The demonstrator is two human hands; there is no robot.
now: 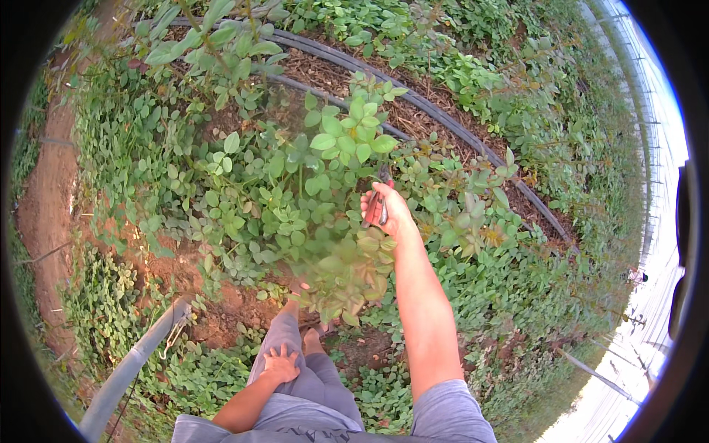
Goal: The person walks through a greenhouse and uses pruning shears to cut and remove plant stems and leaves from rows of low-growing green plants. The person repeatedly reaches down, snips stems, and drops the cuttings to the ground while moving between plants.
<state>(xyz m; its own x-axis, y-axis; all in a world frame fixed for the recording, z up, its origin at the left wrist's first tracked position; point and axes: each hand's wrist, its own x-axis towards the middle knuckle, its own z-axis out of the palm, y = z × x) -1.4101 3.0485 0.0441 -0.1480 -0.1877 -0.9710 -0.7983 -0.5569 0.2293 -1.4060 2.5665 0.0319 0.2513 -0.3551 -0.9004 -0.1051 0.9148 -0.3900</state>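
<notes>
My right hand (392, 207) is stretched out into the leafy plants and grips a pair of pruning shears (376, 206) with red on the handles. Their blades point away from me, partly hidden among the leaves. Just beyond them rises a shoot with bright green leaves (354, 133). Reddish-green leaves (354, 271) hang close below my right wrist. My left hand (281, 364) rests flat on my thigh, fingers spread, on the grey trousers (327, 382). It holds nothing.
Black irrigation pipes (421, 105) curve across the bed over dry brown mulch (310, 69). A grey metal post (138, 354) with a wire hook (176, 335) stands at lower left. A bare dirt path (52, 183) runs along the left. Pale greenhouse sheeting (659, 183) lies far right.
</notes>
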